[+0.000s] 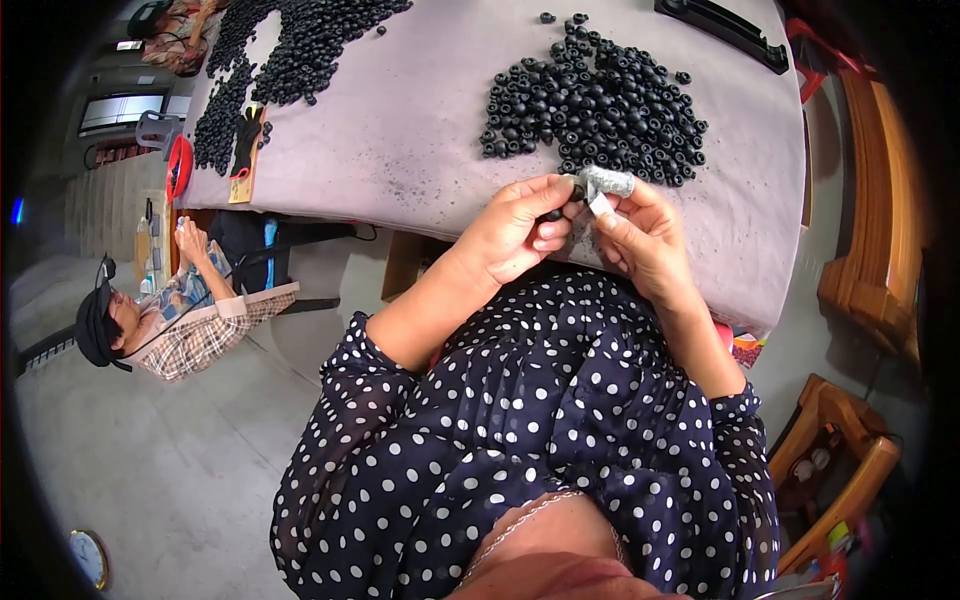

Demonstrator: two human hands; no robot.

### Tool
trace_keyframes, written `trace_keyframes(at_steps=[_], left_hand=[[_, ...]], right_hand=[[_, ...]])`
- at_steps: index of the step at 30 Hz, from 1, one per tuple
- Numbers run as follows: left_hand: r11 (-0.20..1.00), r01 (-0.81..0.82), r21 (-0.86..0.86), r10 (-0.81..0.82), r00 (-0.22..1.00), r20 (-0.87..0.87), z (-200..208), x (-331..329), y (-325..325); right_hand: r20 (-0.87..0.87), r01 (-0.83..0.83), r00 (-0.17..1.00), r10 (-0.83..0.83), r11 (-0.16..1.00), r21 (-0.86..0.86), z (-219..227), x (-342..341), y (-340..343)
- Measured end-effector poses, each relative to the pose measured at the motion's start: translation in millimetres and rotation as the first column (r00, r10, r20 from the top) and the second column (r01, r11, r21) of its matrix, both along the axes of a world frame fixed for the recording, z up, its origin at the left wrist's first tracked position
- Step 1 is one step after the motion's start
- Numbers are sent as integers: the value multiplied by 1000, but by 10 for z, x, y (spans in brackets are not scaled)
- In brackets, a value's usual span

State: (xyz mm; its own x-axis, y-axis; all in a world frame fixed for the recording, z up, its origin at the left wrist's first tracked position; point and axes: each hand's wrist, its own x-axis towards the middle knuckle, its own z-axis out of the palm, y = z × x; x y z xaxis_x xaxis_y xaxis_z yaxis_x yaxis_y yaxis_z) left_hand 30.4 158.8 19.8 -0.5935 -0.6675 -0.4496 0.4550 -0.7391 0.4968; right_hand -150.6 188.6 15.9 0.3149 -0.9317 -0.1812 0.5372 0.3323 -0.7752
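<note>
Left hand [520,225] pinches a black bead [578,192]; right hand [648,238] pinches, seemingly, a white strip [600,205].

At the near edge of the grey table [400,150], the left hand [525,225] is gripping small black pieces [577,192], while the right hand [645,240], its index finger wearing a grey wrap [610,181], is pinching what may be a small white strip [600,205]. A black pile [610,110] is lying just beyond; another [320,45] and a red dish [185,150] are lining the left edge.
</note>
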Motion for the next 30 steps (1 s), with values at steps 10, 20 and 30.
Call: trace_keyframes(at_steps=[10, 20, 30], left_hand=[[994, -56, 97, 60, 997, -39, 57, 31, 22], [990, -112, 90, 117, 992, -53, 42, 0, 71], [983, -120, 136, 132, 988, -78, 47, -10, 100]], right_hand=[[-48, -36, 998, 33, 997, -64, 62, -9, 5], [-96, -74, 993, 68, 995, -61, 119, 37, 48], [-122, -83, 990, 76, 995, -51, 37, 23, 37]])
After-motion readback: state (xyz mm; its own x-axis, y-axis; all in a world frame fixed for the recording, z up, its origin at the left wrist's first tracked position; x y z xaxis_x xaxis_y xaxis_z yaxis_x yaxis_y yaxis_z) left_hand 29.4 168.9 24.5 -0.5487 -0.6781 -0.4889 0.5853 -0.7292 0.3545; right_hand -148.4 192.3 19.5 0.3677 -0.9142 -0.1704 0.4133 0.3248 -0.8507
